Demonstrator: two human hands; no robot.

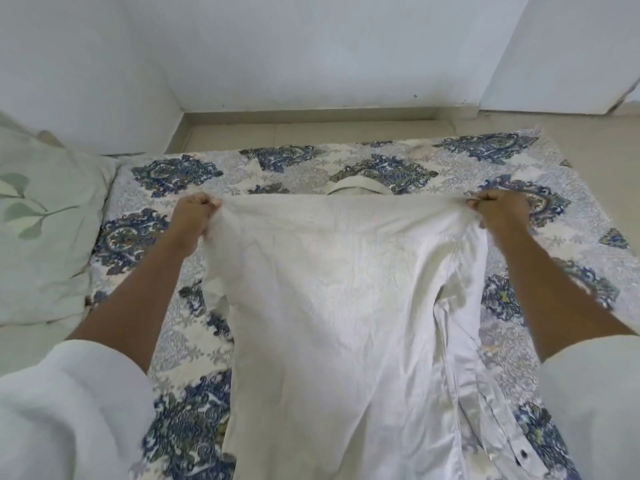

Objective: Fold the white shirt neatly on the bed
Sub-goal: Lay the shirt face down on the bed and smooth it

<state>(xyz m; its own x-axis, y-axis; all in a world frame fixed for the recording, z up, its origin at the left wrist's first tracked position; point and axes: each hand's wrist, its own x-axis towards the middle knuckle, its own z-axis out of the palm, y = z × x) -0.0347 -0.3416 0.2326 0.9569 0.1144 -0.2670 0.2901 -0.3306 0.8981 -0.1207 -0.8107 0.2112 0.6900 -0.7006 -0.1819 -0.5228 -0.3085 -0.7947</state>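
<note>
The white shirt [339,306] is stretched out in front of me over the bed [540,168], which has a blue and white patterned cover. My left hand [194,216] grips the shirt's upper left corner. At the upper right corner my right hand [498,209] grips the cloth too. The top edge runs taut between both fists. Beyond that edge the collar [356,187] lies on the cover. The button placket [457,341] runs down the right side, with a dark button near the bottom.
A pale green pillow [41,230] with a leaf print lies at the left end of the bed. Beyond the bed are a strip of tiled floor [311,128] and white walls [311,46].
</note>
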